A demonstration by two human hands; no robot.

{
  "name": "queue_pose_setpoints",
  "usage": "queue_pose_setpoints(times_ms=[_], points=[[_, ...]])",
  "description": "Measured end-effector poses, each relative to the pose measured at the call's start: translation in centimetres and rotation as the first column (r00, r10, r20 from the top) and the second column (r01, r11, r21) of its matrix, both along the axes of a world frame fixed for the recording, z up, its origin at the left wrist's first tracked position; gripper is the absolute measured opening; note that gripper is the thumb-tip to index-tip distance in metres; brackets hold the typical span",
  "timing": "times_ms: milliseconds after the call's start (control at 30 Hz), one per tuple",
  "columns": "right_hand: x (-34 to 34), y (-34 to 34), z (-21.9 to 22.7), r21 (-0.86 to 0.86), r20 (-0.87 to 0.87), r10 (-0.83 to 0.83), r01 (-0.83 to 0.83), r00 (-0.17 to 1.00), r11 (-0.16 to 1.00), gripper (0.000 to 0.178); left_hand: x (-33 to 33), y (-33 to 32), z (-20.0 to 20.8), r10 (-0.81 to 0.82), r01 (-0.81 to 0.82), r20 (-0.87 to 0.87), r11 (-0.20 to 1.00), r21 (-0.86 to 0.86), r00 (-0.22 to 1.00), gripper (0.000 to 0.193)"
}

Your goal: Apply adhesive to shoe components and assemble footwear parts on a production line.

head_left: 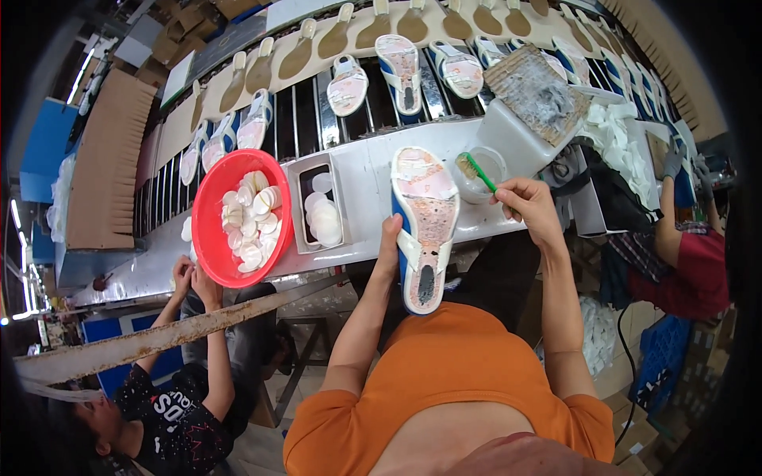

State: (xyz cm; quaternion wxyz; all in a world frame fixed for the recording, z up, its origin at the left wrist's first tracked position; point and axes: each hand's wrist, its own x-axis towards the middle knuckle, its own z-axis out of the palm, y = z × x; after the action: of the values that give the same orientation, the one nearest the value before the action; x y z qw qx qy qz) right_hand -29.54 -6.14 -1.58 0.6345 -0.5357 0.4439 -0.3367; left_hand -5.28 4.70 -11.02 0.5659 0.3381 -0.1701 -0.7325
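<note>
Left hand (388, 239) is closed on the side of a shoe (429, 218); right hand (530, 205) pinches a green-handled brush (479, 173) between thumb and fingers. Beyond them stretches a slatted rack (327, 107) bearing rows of other shoes (348, 85). Left of the held shoe stands a red basin (238, 280) of pale discs (254, 205). That shoe shows its sole, at the table's (365, 170) near edge. Beside the basin sits a narrow white box (340, 198); smaller, a clear tub (496, 163) lies behind the brush
</note>
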Motion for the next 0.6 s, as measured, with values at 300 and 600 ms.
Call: queue_pose_setpoints(times_ms=[300,600], points=[[4.3,-3.0,4.8,-0.609,-0.449,-0.152,-0.178,0.88,0.773,0.014,-0.2,-1.2,1.6,0.001,0.032,0.172,0.981,-0.192,0.985,0.084],[3.7,-3.1,6.4,-0.519,-0.437,0.088,-0.331,0.895,0.788,0.015,0.7,-1.5,1.9,-0.03,0.055,0.143,0.983,-0.177,0.989,0.092]])
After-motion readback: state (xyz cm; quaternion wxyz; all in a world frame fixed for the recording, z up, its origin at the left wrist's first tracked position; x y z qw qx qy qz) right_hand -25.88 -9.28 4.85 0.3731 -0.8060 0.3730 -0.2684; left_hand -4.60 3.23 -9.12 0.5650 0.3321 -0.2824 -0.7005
